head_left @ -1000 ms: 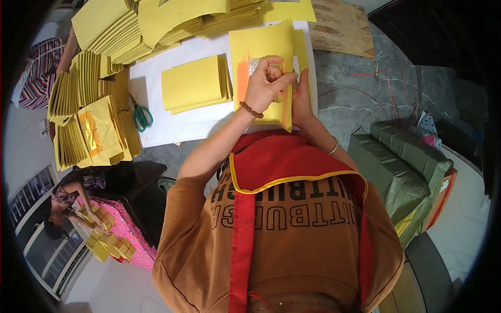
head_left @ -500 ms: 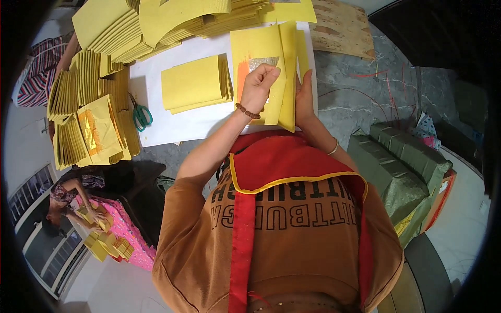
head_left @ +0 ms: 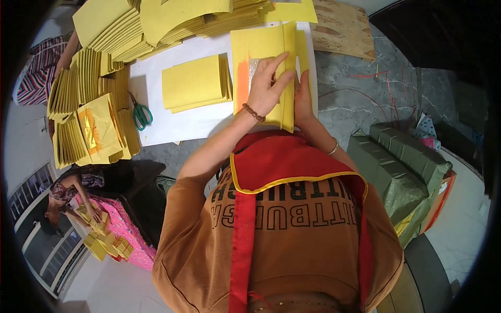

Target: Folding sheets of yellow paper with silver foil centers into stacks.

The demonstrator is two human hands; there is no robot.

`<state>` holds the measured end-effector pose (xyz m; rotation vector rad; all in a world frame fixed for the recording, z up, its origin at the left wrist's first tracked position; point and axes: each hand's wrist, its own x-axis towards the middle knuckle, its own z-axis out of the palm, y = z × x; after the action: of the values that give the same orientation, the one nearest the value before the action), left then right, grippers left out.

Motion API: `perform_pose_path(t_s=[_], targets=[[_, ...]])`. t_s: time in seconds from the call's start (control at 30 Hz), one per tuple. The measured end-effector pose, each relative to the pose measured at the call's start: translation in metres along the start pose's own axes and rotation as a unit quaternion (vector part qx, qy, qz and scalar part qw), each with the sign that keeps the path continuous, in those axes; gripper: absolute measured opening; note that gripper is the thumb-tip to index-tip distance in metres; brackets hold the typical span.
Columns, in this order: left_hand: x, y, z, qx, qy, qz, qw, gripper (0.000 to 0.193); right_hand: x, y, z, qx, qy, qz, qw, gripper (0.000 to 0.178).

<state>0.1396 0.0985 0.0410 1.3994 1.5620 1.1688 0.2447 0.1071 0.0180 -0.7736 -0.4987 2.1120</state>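
A stack of yellow paper sheets lies in front of me, with an orange and silver patch on its upper sheet. Along its right part a narrow folded flap runs lengthwise. My left hand, with brown beads at its wrist, rests on the sheet, its fingers stretched out and apart, tips against the flap. At the flap's right side is my right hand, its fingers extended upward and partly hidden by the paper. A folded pile of yellow paper lies to the left on the white table surface.
Green-handled scissors lie at the table's left. Many folded yellow bundles line the far and left edges. Dark green wrapped packages stand at right, near a wooden board. Another person handles yellow paper at lower left.
My left hand has opened from a pinch at the raised sheet edge and spread over the flap. That flap now lies narrower and flatter. The right hand has barely shifted.
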Motion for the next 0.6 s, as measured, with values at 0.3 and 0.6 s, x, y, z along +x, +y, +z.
perform_pose_path(t_s=[0.3,0.6], targets=[[-0.002,-0.009,0.003,-0.080,0.011,-0.031,0.996,0.058,0.003,0.002,-0.009,0.006,-0.034,0.012,0.999,0.066],[-0.007,-0.022,0.001,-0.151,0.012,-0.080,0.985,0.039,0.000,0.000,-0.004,0.023,-0.025,0.016,0.999,0.065]])
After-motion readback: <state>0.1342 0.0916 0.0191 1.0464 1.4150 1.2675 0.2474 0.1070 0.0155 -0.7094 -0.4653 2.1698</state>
